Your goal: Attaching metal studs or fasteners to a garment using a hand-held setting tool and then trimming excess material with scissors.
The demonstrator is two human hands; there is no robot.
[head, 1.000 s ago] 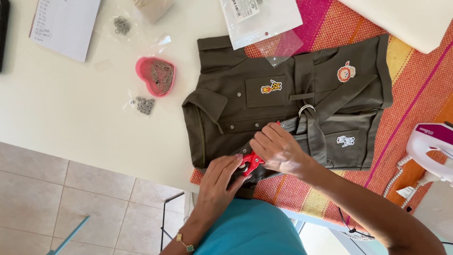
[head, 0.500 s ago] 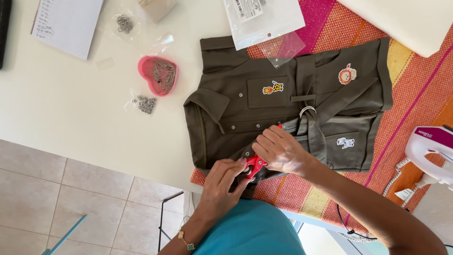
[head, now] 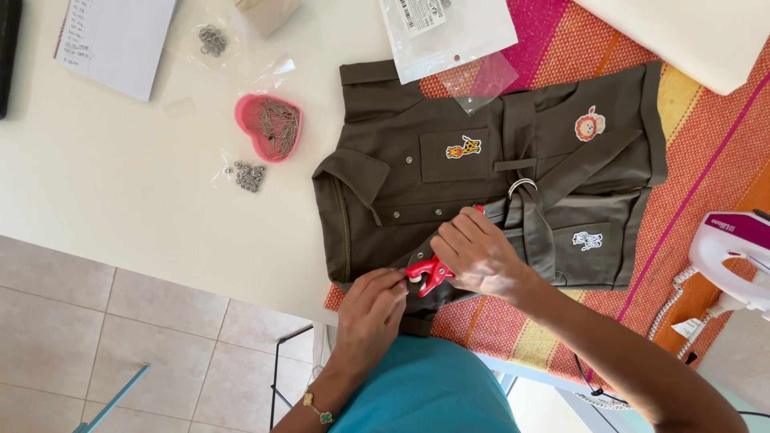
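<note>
The right hand is closed around red snap pliers, whose head sits at the near edge of the olive shirt. The left hand pinches that edge beside the pliers. A pink heart-shaped dish lies left of the shirt.

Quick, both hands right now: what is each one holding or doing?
Left hand: fingers pinched at the head of the red pliers and the hem of the olive shirt.
Right hand: closed around the red pliers' handles.
</note>
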